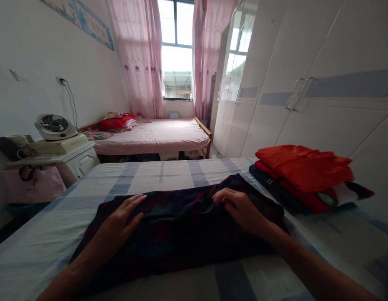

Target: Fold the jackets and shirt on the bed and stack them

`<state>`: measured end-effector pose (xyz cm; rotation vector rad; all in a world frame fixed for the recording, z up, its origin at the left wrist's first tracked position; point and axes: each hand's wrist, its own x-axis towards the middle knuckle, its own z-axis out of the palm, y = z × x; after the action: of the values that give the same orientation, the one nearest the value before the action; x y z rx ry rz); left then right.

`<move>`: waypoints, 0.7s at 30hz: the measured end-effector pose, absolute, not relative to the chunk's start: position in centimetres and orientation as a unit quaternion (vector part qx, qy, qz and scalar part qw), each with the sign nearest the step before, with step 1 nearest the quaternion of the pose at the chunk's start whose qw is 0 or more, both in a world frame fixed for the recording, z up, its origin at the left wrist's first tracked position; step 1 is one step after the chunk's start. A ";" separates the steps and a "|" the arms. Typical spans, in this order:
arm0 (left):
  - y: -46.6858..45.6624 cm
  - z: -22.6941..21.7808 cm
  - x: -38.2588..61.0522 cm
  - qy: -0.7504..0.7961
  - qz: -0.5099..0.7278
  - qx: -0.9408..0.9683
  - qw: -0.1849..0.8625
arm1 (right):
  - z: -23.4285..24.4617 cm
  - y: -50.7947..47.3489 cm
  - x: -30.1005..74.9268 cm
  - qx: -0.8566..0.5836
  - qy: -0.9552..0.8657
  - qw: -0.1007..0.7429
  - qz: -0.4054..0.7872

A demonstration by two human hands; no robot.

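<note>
A dark navy and red checked garment (178, 234) lies spread on the striped bed sheet (156, 171) in front of me. My left hand (121, 219) rests flat on its left part with the fingers stretched out. My right hand (239, 207) is on the garment's upper right part, with the fingers curled and pinching a fold of the cloth near the collar edge.
A stack of folded clothes (302, 175), orange on top, sits on the bed at the right beside the white wardrobe (307, 104). A second bed with a pink sheet (156, 133) stands under the window. A fan (54, 125) rests on a bedside cabinet at the left.
</note>
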<state>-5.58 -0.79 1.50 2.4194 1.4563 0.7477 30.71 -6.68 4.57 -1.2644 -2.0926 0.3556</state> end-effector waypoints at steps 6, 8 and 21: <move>-3.9 4.6 4.1 0.371 0.193 0.883 0.214 | 0.3 -2.9 38.5 -0.594 -0.776 0.213 -0.010; -3.6 4.4 6.2 0.376 0.198 0.881 0.210 | -1.2 -2.4 39.7 -0.603 -0.773 0.196 -0.026; -4.0 3.6 -3.6 0.581 0.333 0.729 0.139 | -2.7 -2.8 42.0 -0.643 -0.685 0.343 0.019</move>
<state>-3.55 -4.05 3.62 2.1089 1.6806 0.9636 42.02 -2.76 -2.74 -1.6707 -1.7803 0.0483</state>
